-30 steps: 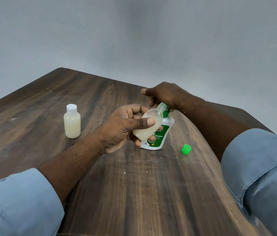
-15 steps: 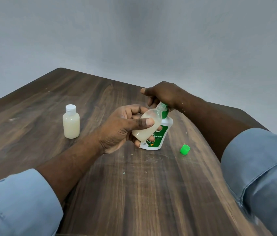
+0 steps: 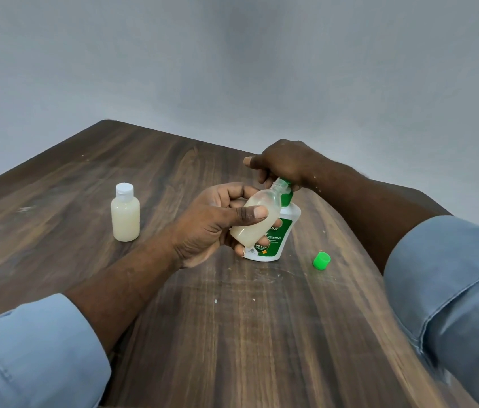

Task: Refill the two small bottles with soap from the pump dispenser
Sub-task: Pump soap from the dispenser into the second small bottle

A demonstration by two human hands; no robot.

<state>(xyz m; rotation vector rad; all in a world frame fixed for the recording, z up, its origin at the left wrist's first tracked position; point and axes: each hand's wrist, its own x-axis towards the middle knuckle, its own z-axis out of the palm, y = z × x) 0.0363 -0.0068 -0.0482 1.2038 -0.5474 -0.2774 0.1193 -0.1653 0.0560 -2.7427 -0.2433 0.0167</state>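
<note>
Table (image 3: 232, 334): L hand (image 3: 211, 222) holds tilted bottle (image 3: 266, 200) at dispenser (image 3: 279, 234); R hand (image 3: 282, 163) grips top.

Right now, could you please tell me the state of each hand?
Left hand: grips the uncapped small bottle, held tilted.
Right hand: fingers curled over the head of the pump dispenser, holding it.

I'm looking down at a dark wood-grain table (image 3: 232, 334), scuffed and flecked pale in places. Beyond it is a plain grey wall (image 3: 114, 69), softly lit, with perhaps a corner where the middle darkens.
</note>
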